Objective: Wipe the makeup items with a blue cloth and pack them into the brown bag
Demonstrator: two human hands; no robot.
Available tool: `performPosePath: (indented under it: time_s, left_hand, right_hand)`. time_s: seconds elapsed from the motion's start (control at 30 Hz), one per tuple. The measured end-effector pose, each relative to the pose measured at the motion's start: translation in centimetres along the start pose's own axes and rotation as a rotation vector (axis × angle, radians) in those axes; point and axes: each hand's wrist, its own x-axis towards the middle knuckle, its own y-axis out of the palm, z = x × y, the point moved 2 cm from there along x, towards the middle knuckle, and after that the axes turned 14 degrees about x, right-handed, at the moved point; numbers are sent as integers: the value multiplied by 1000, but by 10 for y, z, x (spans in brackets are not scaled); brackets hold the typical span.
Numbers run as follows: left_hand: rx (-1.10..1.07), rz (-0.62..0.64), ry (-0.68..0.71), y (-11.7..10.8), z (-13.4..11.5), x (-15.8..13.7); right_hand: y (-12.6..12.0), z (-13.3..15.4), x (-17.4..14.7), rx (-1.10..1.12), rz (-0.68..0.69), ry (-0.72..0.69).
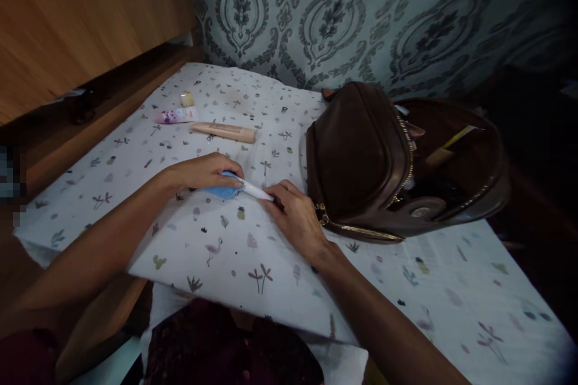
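Note:
My left hand [206, 171] is closed around a blue cloth [224, 192], which is pressed against a slim white tube [257, 191]. With fingertips and thumb, my right hand [295, 216] pinches the other end of that tube. The tube lies nearly level just above the table cover, between both hands. Beyond my left hand rest a beige squeeze tube [228, 132], a small pink and white tube [176, 115] and a little yellowish item [186, 98]. Just right of my right hand stands a brown leather backpack [352, 144], unzipped, with several items partly visible inside.
A white printed cloth [257, 240] with flamingos and palms covers the table. Behind it is a patterned grey wall [289, 18]. Wooden furniture [90, 18] borders the left side. A yellow, pen-like item [458, 137] sticks up inside the backpack opening.

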Motion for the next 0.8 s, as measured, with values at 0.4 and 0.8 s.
performPosePath:
  time_s: [0.4, 0.8]
  left_hand:
    - [-206, -99, 79, 3, 3, 4]
    - [-293, -198, 69, 6, 4, 8]
  right_hand:
    - [-2, 1, -1, -1, -19, -21]
    - [-8, 2, -1, 206, -67, 68]
